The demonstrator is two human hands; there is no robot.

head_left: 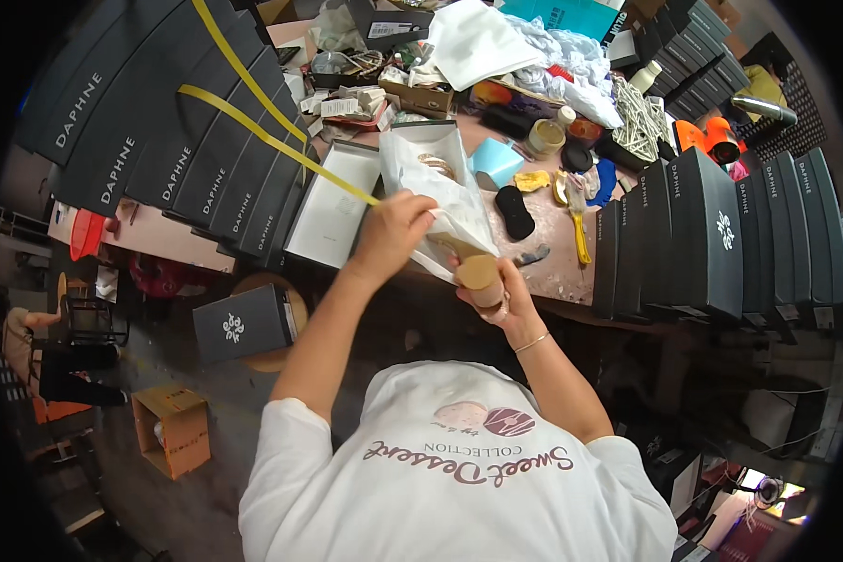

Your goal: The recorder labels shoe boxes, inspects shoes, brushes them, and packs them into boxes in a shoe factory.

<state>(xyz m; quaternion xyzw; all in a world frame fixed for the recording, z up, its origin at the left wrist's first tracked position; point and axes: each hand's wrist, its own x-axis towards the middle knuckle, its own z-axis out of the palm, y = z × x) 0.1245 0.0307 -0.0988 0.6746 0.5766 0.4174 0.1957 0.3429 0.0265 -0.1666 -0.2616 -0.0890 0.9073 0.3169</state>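
My left hand pinches the edge of white tissue paper that spills out of an open shoe box on the workbench. My right hand grips a tan shoe by its heel, with the rest of the shoe tucked into the paper. A second tan shoe lies inside the box. The box's white lid lies open just left of my left hand.
Dark shoe boxes stand in a row on the right and more dark shoe boxes are stacked at the left under yellow straps. The pink bench holds a yellow brush, a black pad, jars and rags. A black box sits on a stool below.
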